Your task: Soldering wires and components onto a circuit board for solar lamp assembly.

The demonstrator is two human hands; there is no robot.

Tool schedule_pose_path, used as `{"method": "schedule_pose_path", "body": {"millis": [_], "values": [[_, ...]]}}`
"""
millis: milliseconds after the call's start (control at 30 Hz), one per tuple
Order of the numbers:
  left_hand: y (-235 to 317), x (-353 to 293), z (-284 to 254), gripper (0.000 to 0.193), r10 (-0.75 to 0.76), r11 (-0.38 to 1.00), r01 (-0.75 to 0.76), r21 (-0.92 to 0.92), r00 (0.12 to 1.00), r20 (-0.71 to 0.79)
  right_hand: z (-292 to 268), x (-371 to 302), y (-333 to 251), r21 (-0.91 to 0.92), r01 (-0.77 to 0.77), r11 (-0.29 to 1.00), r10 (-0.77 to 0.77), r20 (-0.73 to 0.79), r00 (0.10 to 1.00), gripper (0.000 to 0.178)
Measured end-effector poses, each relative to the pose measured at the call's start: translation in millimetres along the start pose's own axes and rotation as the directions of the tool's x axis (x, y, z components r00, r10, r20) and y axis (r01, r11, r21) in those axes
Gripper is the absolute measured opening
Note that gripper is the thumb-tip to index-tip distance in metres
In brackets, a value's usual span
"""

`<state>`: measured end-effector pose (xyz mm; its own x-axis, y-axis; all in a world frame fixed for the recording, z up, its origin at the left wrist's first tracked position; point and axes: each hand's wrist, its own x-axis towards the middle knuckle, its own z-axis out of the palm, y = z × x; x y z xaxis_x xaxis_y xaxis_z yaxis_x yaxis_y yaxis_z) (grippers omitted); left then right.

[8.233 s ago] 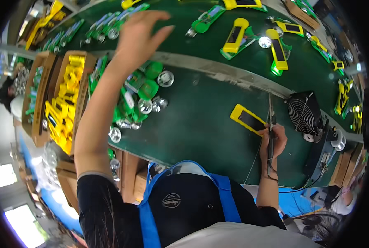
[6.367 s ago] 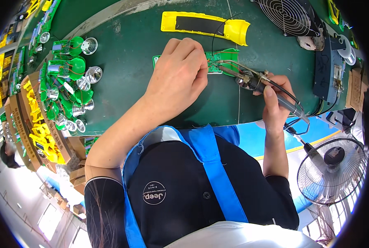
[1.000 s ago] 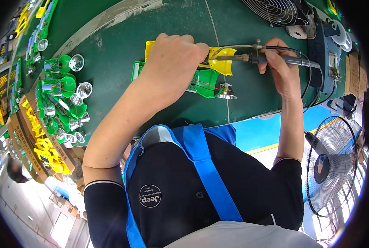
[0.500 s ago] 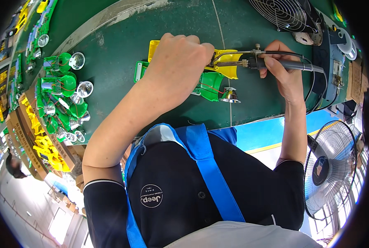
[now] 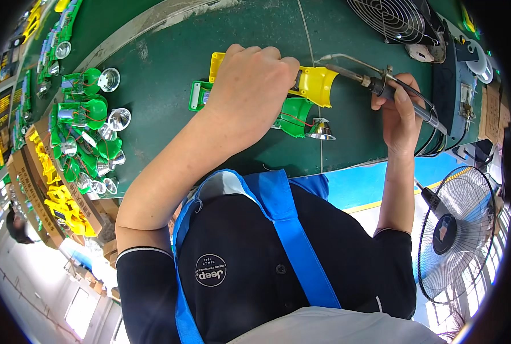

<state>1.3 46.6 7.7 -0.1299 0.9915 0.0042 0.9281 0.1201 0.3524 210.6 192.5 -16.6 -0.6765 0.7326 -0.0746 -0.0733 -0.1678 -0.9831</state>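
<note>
My left hand (image 5: 250,86) is closed over a yellow torch shell half (image 5: 317,86), its fingertips hidden beneath the knuckles. The shell's wide end sticks out on the right. Just nearer to me lies a green torch shell half (image 5: 294,114), partly under the hand, with a red wire running to a silver cone reflector (image 5: 322,131). In my right hand (image 5: 401,112) is a soldering iron (image 5: 378,87) with a thin curved feed tube (image 5: 350,58) clamped alongside. The iron's tip points left, by the far right edge of the yellow shell.
Several green torch halves with reflectors (image 5: 95,112) crowd the bench's left side. Beyond them a cardboard box (image 5: 35,189) holds yellow parts. At the far right are a round-grilled fan (image 5: 387,20) and a dark soldering unit (image 5: 450,103). A standing fan (image 5: 456,235) is at lower right.
My right hand has drawn the soldering iron back to the right and tilted it, so its tip has left the inside of the yellow shell. My left hand has stayed nearly in place.
</note>
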Motion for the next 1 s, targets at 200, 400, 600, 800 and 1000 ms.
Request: {"method": "schedule_pose_path", "body": {"millis": [200,400,600,800,1000], "values": [[0,0,-4,0.008,0.04,0.999,-0.04,-0.011,0.999,-0.019,4,-10,4,0.04,0.074,0.996,-0.072,-0.057,0.996,0.024],[-8,0,-12,0.008,0.079,0.995,-0.077,-0.063,0.996,0.038,13,-2,10,0.055,0.138,0.989,-0.137,-0.033,0.99,0.024],[-26,-67,-50,0.01,0.38,0.92,-0.369,0.129,0.922,-0.069,4,-25,10,0.116,0.149,0.982,-0.139,-0.091,0.986,0.023],[-50,-103,-24,0.013,0.441,0.896,-0.44,0.06,0.898,0.006,23,-21,17,0.247,0.155,0.957,-0.137,-0.088,0.987,0.023],[-43,-75,-15,0.016,0.256,0.898,-0.34,-0.279,0.92,-0.298,27,-25,17,0.205,0.14,0.969,-0.127,-0.076,0.989,0.022]]}}
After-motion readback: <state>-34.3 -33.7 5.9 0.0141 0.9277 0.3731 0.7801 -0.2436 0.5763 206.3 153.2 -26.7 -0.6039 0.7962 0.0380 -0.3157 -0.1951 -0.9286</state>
